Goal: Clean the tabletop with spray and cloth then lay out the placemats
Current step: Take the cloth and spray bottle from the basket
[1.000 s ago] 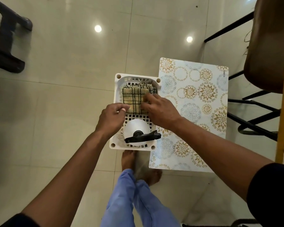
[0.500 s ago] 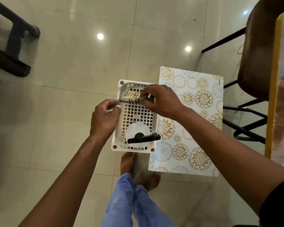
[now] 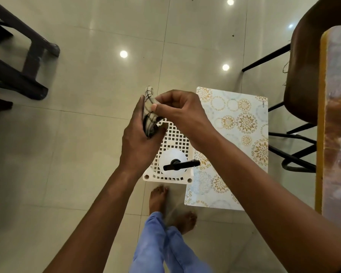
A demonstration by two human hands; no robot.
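Tiled floor (image 3: 83,154); both hands' fingers (image 3: 166,99) pinch folded cloth (image 3: 149,113), long axis pointing away.

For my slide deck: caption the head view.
Both hands, left hand and right hand, hold a checked cloth above a white basket holding a spray bottle.

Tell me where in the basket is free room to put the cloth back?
The basket floor is bare beyond the spray bottle, under both hands. The near end is crowded by the bottle. The cloth is held by left hand and right hand.
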